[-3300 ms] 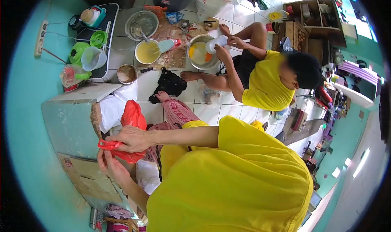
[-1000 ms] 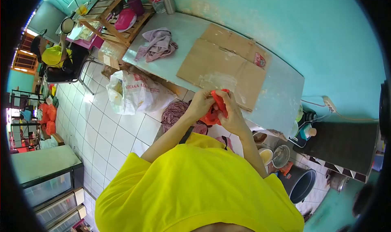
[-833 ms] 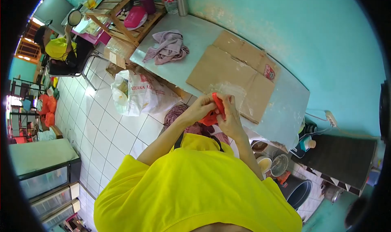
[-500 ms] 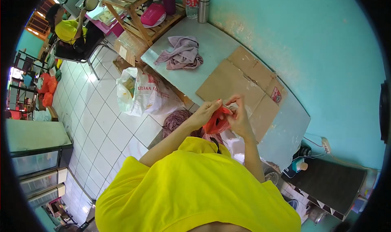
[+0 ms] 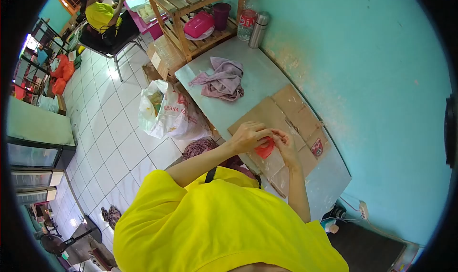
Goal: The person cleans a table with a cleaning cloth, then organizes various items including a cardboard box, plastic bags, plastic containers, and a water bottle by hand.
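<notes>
Over the flattened cardboard [image 5: 257, 114] on the grey table, a small red plastic bag [image 5: 265, 150] hangs bunched up between my two hands. My left hand [image 5: 250, 137] has its fingers closed on the bag's upper left side. Thumb and fingers of my right hand [image 5: 287, 149] pinch the bag's top from the right, touching the left fingertips. Part of the bag is covered by the fingers, and whether anything is inside it I cannot make out.
A crumpled mauve cloth [image 5: 223, 78] lies on the table [image 5: 210, 109]. A plastic bottle [image 5: 246, 19] and steel flask [image 5: 259, 31] stand by the wall. On the floor are a filled white bag [image 5: 174, 114] and purple fabric [image 5: 198, 149]. Another person [image 5: 100, 16] sits far left.
My hands have come closer together at the bag's top, and the red bag looks smaller and more gathered. The head view has shifted and turned a little.
</notes>
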Motion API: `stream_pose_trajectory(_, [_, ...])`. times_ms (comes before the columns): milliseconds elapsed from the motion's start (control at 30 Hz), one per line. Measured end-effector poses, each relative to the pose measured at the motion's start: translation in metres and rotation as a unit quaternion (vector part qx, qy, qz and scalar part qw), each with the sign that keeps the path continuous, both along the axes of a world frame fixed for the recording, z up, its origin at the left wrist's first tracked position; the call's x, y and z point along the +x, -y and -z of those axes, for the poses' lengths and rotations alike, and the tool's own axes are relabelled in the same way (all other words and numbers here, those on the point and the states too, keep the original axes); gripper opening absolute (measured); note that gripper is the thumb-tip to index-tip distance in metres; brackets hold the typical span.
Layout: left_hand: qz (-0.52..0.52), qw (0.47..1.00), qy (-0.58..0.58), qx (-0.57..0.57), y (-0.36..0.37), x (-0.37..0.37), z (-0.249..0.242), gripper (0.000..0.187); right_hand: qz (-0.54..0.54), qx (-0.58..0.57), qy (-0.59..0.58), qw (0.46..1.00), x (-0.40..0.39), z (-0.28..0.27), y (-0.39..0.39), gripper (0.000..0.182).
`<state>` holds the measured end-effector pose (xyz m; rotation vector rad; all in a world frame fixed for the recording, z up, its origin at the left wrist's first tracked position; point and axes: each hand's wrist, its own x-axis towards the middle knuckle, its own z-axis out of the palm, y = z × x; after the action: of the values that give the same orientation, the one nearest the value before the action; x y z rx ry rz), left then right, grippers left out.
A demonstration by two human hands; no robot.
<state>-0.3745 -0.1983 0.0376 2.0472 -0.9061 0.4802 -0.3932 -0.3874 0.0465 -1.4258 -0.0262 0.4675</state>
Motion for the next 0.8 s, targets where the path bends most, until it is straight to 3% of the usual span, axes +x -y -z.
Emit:
stream_pose_trajectory(133, [0.044,0.998,0.012,-0.042,-0.002,0.031,0.008,0.015,0.035,-0.008,0.023,0.999,0.02,0.004,0.006,0.018])
stream_pose_trajectory(233, [0.085,0.996,0.004,-0.04,-0.01,0.055,0.019,0.013,0.104,-0.202,0.149,0.962,0.027,0.011,-0.003,0.016])
stream_pose_trajectory(333, [0.111,0.985,-0.099,-0.084,-0.034,0.07,0.048,0.014,0.217,-0.321,0.107,0.916,0.023,0.071,0.022,0.015])
stream_pose_trajectory(433, [0.113,0.972,-0.196,-0.063,-0.056,0.071,0.068,0.015,0.205,-0.404,0.023,0.891,0.02,0.099,0.02,0.021])
stream_pose_trajectory(467, [0.116,0.967,-0.213,-0.073,-0.057,0.075,0.073,0.014,0.213,-0.38,0.04,0.899,0.02,0.103,0.018,0.023])
stream_pose_trajectory(533, [0.121,0.958,-0.243,-0.093,-0.051,0.086,0.08,0.014,0.228,-0.333,0.077,0.912,0.04,0.052,-0.016,0.027])
stream_pose_trajectory(600, [0.151,0.961,-0.227,-0.05,-0.05,0.105,0.073,0.015,0.117,-0.474,0.22,0.845,0.056,0.018,-0.056,0.029])
stream_pose_trajectory(667, [0.177,0.967,-0.182,-0.019,-0.054,0.126,0.074,0.019,0.054,-0.536,0.255,0.803,0.061,0.021,-0.074,0.03])
stream_pose_trajectory(733, [0.192,0.976,-0.104,-0.005,-0.066,0.148,0.079,0.027,0.047,-0.54,0.199,0.816,0.065,0.049,-0.073,0.029])
stream_pose_trajectory(800, [-0.017,0.989,-0.113,0.096,-0.095,0.169,0.078,0.043,0.083,-0.505,0.174,0.841,0.067,0.058,-0.064,0.028])
